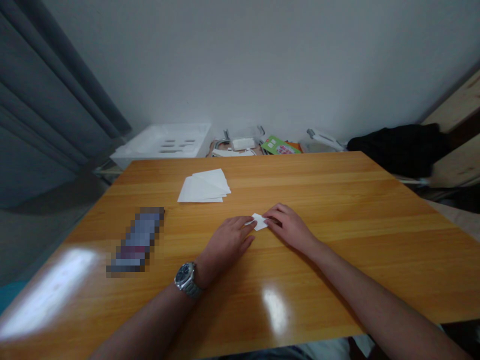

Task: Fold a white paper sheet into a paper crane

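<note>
Left hand point(230, 241), right hand point(291, 228) touching small white paper point(259, 222); pinch unclear. Green booklet point(276, 145): lettering unreadable.

On the wooden table point(318, 280), the left hand point(228, 240) and right hand point(288, 227) are touching a small white paper piece point(259, 222) from either side, while a paper stack point(204, 186) is lying beyond and a pixelated device point(138, 240) is resting farther left.

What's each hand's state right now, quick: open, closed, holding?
Left hand: touching the small, angular white paper piece at its left; grip can't be told.
Right hand: at the piece's right side; pinching or just touching, can't be told.
</note>
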Available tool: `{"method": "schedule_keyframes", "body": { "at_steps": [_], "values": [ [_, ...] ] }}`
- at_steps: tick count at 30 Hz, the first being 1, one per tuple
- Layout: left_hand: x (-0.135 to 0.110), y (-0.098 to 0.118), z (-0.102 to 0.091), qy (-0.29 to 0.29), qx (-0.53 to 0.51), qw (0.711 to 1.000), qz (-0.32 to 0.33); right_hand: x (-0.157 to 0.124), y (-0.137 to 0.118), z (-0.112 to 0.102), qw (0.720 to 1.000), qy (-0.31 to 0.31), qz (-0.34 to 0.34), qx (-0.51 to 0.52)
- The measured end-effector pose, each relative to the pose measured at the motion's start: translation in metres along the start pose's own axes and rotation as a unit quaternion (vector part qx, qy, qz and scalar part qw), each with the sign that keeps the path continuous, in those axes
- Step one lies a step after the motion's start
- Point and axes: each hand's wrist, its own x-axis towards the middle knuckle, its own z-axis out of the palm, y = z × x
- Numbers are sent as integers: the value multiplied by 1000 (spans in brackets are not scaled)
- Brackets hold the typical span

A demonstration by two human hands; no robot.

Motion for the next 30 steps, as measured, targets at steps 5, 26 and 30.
{"method": "schedule_keyframes", "body": {
  "at_steps": [5,26,30],
  "values": [
    [-2,0,1,10,0,1000,-2,-2,1,-6,997,-33,-58,-47],
    [-4,-3,8,47,-92,993,-50,-4,-10,-6,997,-56,-23,-56],
    [-3,-4,8,64,-149,985,-55,-4,-8,-6,998,-56,-6,-29]
  ]
}}
